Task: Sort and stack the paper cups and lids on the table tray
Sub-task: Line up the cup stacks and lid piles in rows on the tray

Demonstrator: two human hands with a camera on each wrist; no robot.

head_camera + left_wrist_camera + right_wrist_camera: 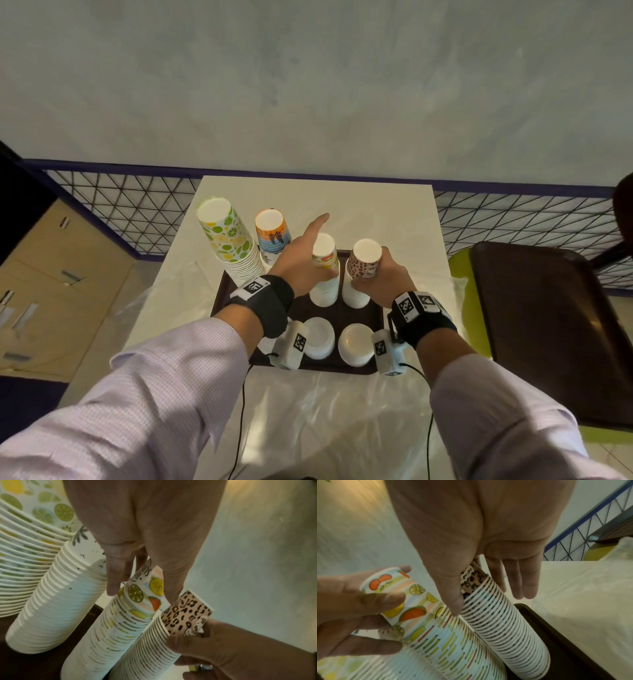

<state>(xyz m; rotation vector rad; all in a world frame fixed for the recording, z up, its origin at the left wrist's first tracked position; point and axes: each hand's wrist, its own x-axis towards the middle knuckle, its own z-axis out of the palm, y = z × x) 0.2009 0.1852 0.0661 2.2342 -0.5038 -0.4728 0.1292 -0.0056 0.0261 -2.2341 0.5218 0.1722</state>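
Observation:
On the dark tray (342, 313) stand upside-down cup stacks. My left hand (308, 260) grips the top of the fruit-print stack (324, 274), thumb and fingers round the top cup (144, 592), index finger stretched out past it. My right hand (383, 277) holds the leopard-print stack (363, 270) close beside it, thumb and fingers either side of the top cup (471, 580). A lime-print stack (227, 240) and an orange-and-blue stack (272, 236) stand at the tray's far left. Two white lid stacks (320, 337) (354, 344) sit at the front, partly hidden by my wrists.
The tray lies on a white table (376, 212) with clear plastic sheet (325, 411) over its near part. A second dark tray (541, 325) rests on a green surface to the right. A mesh railing (137, 205) runs behind; a cabinet (51, 274) stands at left.

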